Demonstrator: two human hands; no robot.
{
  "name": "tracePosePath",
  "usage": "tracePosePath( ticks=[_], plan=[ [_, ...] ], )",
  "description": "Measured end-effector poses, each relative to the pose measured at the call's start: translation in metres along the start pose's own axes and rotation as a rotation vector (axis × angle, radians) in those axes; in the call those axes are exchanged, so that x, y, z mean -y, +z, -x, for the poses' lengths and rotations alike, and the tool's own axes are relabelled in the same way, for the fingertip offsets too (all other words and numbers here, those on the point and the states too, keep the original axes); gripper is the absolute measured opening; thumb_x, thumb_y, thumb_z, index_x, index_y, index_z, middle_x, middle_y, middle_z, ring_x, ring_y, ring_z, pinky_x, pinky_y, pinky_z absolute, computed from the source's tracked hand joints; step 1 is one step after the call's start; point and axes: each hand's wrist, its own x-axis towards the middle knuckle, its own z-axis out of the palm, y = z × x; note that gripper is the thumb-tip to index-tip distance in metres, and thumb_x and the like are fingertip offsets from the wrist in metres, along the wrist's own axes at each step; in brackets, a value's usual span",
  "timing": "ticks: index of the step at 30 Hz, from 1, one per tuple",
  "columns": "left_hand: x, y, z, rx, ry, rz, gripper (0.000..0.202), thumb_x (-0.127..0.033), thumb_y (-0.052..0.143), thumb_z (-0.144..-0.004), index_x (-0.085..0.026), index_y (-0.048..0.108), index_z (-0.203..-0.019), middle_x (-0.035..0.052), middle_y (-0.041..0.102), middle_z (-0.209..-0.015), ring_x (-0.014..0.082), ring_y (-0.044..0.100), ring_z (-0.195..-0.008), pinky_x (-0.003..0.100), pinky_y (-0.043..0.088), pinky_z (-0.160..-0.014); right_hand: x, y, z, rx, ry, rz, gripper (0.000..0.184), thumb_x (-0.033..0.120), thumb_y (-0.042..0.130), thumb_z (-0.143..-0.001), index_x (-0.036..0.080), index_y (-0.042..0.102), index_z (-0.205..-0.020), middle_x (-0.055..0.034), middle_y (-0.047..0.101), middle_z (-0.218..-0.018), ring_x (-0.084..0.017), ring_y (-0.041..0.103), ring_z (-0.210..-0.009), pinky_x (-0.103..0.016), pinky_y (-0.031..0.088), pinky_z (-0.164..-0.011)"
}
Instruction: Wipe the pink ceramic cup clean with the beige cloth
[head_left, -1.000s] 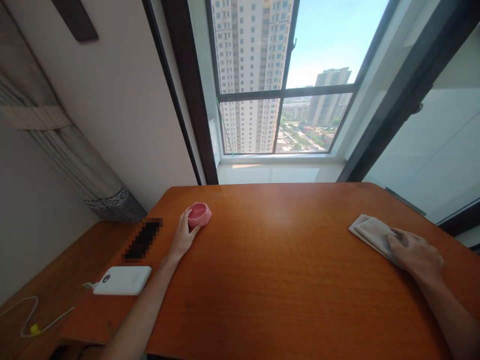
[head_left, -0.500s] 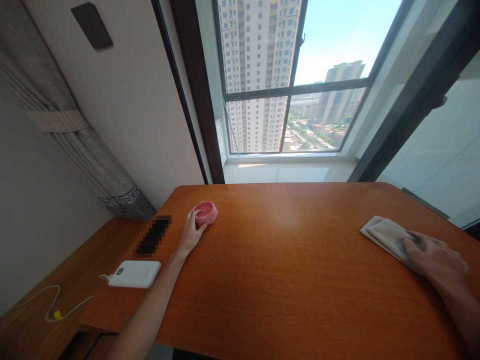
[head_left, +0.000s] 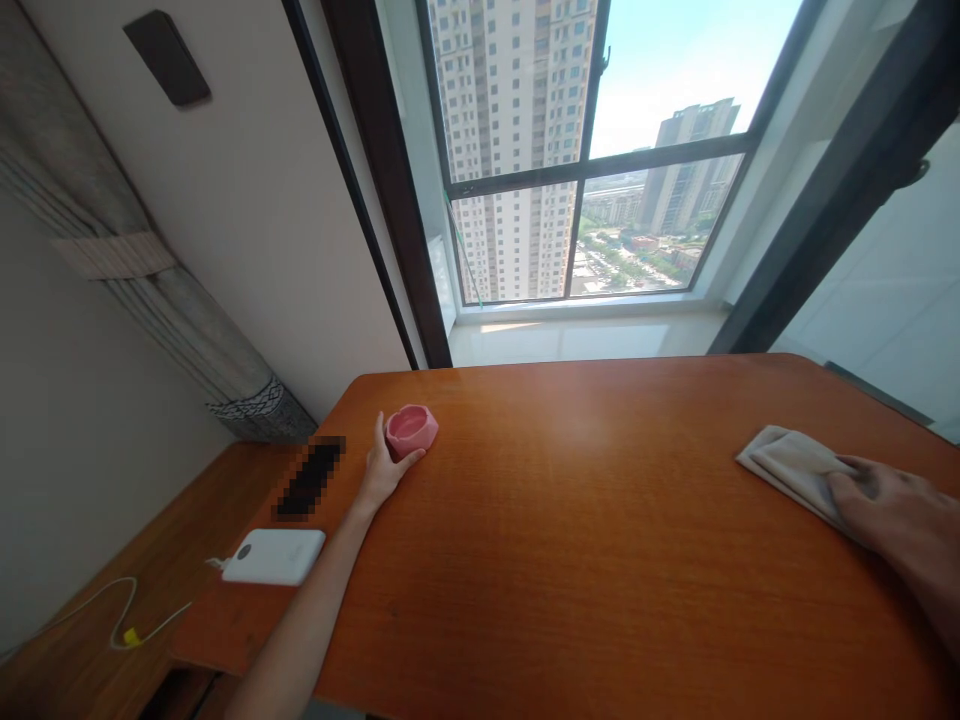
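Observation:
A small pink faceted bowl stands upright on the wooden table, near its far left corner. My left hand lies around the bowl's near left side. Its thumb and fingers are spread, close against the outer wall and no longer over the rim; whether they press on it is hard to see. At the far right, my right hand grips a folded pale cloth that lies flat on the tabletop. The fingertips on the cloth are partly hidden.
Left of my forearm lies a white power bank with a cable plugged in. Behind it is a dark pixelated object. A white cable rests on a lower wooden surface. A window is beyond the table.
My left fingers have come off the bowl's rim and opened at its outer side. The view has shifted slightly; my right hand still holds the cloth.

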Motion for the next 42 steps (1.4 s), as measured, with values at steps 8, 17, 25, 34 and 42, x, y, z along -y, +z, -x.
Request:
tracePosePath(
  ticks=[8,17,25,34,42],
  plan=[
    [-0.017,0.005,-0.031,-0.064,-0.028,0.107,0.128,-0.067,0.095,-0.072,-0.02,0.033,-0.174,0.0201,0.062,-0.159,0.0409,0.063,-0.15,0.06,0.047,-0.131,0.048,-0.045,0.031,0.101,0.053,-0.021,0.071,0.055,0.025,-0.109,0.016,0.065,-0.153,-0.0276,0.06,-0.163,-0.046,0.053,-0.153,-0.058,0.035,-0.125],
    [-0.119,0.097,0.025,0.252,0.095,0.186,0.121,-0.059,0.1,-0.07,-0.027,0.042,-0.17,0.0152,0.066,-0.154,0.0385,0.07,-0.139,0.058,0.057,-0.121,0.043,-0.038,0.032,0.076,0.022,-0.052,0.065,0.053,0.031,-0.109,0.015,0.065,-0.151,-0.027,0.062,-0.16,-0.048,0.053,-0.151,-0.064,0.036,-0.127],
    [-0.165,0.155,0.062,0.368,0.182,0.312,0.12,-0.055,0.103,-0.069,-0.034,0.042,-0.17,0.0137,0.065,-0.155,0.0374,0.07,-0.14,0.056,0.056,-0.123,0.04,-0.036,0.036,0.05,-0.015,-0.032,0.066,0.053,0.029,-0.106,0.018,0.066,-0.149,-0.0214,0.065,-0.158,-0.046,0.056,-0.15,-0.064,0.04,-0.125],
    [-0.153,0.146,0.071,0.423,0.166,0.382,0.13,-0.056,0.102,-0.074,-0.034,0.024,-0.176,0.0167,0.038,-0.181,0.0403,0.042,-0.168,0.06,0.039,-0.139,0.037,-0.035,0.036,0.089,-0.037,-0.038,0.069,0.056,0.026,-0.107,0.017,0.064,-0.149,-0.0261,0.064,-0.158,-0.049,0.054,-0.151,-0.067,0.041,-0.123],
    [-0.153,0.149,0.071,0.445,0.178,0.461,0.111,-0.049,0.093,-0.085,-0.03,0.028,-0.174,0.017,0.043,-0.177,0.0381,0.045,-0.167,0.056,0.042,-0.138,0.041,-0.038,0.034,0.08,-0.051,-0.06,0.067,0.056,0.03,-0.106,0.021,0.065,-0.152,-0.0222,0.056,-0.168,-0.047,0.046,-0.16,-0.072,0.037,-0.128]
  ],
)
